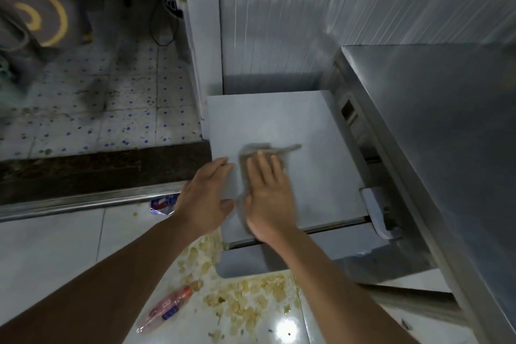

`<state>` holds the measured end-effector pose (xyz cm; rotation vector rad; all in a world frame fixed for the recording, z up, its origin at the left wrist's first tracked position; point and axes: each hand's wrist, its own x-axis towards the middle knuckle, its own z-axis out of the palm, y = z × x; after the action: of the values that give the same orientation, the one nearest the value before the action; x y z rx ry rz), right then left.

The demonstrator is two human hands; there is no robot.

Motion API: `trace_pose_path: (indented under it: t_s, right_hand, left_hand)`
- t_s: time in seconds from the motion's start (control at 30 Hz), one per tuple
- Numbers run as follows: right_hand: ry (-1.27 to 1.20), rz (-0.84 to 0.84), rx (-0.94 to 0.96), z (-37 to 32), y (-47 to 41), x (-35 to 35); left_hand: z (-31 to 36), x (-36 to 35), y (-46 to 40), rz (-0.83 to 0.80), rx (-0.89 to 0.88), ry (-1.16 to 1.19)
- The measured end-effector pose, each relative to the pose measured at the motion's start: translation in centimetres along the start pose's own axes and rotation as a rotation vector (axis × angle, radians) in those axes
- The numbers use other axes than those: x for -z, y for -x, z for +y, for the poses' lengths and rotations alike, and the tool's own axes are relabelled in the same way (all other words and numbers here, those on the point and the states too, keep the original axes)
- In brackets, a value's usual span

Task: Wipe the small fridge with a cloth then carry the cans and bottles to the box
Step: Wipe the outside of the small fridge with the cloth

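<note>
The small fridge [315, 131] stands below me, its flat white top facing up. A grey cloth [252, 151] lies on that top near its front left part. My right hand [268, 198] presses flat on the cloth with straight fingers, and the hand looks blurred. My left hand [205, 198] rests on the fridge's left edge, fingers straight and thumb toward the right hand. A pink plastic bottle [167, 308] with an orange cap lies on the floor by my left forearm. A crushed blue and red can or wrapper [163, 204] lies by the metal threshold.
A steel counter [435, 126] stands close on the fridge's right. A white panelled wall [335, 8] rises behind. Yellowish scraps [251, 299] litter the glossy white floor in front. A metal threshold [83, 204] and a dark step divide it from a spotted tiled floor [97, 109].
</note>
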<state>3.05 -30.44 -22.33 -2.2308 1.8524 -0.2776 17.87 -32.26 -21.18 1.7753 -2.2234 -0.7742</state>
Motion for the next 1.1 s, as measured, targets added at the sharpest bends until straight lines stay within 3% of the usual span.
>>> trace_pose_path:
  t_s: [0.13,0.3,0.43,0.63,0.93,1.1]
  right_hand:
    - [0.03,-0.075,0.11,0.1,1.5,-0.2]
    - [0.175,-0.02,-0.218,-0.7,0.7,-0.7]
    - [0.039,-0.009,-0.109,-6.2,-2.9,-2.9]
    - [0.068,-0.058,-0.114,-6.7,-8.3,-2.5]
    - [-0.035,0.069,-0.095,-8.1,5.9,-2.9]
    - [-0.027,0.004,-0.053,-6.0,5.8,-2.0]
  left_hand:
    - [-1.6,0.9,1.2,-0.013,0.042,0.017]
    - [-4.2,1.8,2.1,-0.012,0.074,0.01]
    - [-5.7,1.9,2.4,-0.006,0.068,0.04]
    - [-7.1,2.7,3.0,-0.033,0.024,0.039]
    - [-5.0,4.0,4.5,-0.117,-0.031,0.018]
    - [-2.0,2.4,4.9,-0.105,-0.073,0.038]
